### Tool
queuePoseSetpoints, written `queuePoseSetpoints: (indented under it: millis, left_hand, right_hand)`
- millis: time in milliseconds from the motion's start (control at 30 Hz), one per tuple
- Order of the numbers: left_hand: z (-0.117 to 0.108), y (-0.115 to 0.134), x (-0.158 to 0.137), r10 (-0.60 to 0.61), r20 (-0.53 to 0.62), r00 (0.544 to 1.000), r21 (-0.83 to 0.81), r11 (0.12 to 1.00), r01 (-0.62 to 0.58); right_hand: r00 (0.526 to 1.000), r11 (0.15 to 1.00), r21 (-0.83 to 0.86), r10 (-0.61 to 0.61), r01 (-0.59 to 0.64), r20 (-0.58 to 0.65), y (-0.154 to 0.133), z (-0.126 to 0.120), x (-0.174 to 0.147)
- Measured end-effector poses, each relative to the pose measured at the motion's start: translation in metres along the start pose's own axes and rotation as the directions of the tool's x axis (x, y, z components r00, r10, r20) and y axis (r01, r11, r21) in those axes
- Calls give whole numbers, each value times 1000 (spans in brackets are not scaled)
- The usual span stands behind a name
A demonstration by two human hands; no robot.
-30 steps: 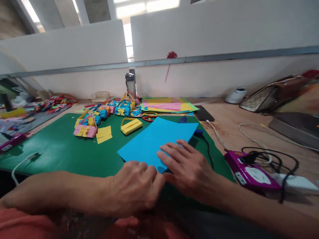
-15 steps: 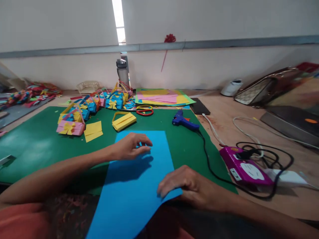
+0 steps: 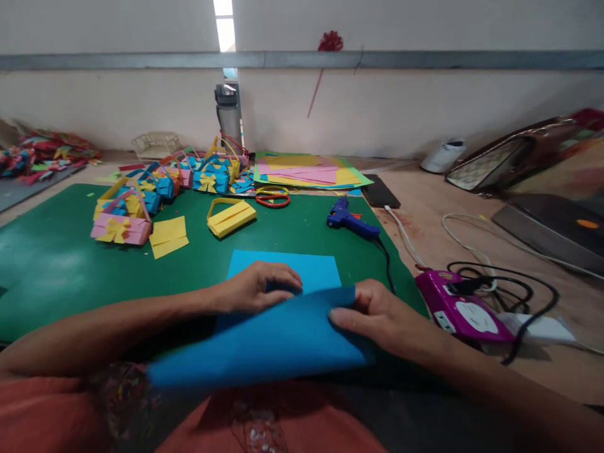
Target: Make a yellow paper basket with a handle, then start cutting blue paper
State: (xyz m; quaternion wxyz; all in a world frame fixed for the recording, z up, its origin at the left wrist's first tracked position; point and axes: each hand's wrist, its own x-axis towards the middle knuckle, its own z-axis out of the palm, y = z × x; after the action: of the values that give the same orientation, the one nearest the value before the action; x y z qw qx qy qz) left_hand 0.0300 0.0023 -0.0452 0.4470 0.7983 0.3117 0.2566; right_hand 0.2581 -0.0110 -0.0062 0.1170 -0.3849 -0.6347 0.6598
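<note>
A blue sheet of paper (image 3: 268, 343) bends up and over itself, its near part raised off the green mat and its far part (image 3: 302, 267) lying flat. My right hand (image 3: 377, 314) pinches its right corner, thumb on the side facing me. Above the flat part hovers my left hand (image 3: 262, 286), loosely curled with a gap between thumb and fingers. The lifted paper hides a little of that hand's underside. Beyond them on the mat sit a small yellow paper bag (image 3: 232, 218) and a creased yellow paper piece (image 3: 168, 237).
A blue glue gun (image 3: 352, 219) lies right of centre, its cord running toward a purple power strip (image 3: 465, 308). Finished paper bags (image 3: 121, 228) cluster at left. Scissors (image 3: 274, 196), stacked coloured paper (image 3: 306, 171), a phone (image 3: 381, 192) and a bottle (image 3: 229, 116) stand farther back.
My right hand has raised the near edge of the blue sheet and brought it up and away from me, folding it over. My left hand has shifted slightly right. The camera view has tilted down.
</note>
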Motion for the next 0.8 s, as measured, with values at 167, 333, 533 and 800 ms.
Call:
queuePoseSetpoints:
  millis: [167, 333, 533, 800]
  left_hand:
    - [-23, -12, 3, -520, -116, 846, -393, 806, 442]
    - [-41, -3, 0, -710, -84, 699, -625, 584, 518]
    - [-52, 13, -14, -345, -562, 752, 14, 905, 426]
    - [2, 22, -33, -3, -38, 999, 778, 627, 32]
  right_hand:
    - [958, 999, -44, -25, 13, -284, 11, -11, 22]
    - [907, 913, -408, -191, 23, -375, 11, -23, 39]
    - [885, 769, -631, -220, -102, -411, 14, -27, 48]
    - [851, 699, -702, -280, -137, -445, 17, -24, 52]
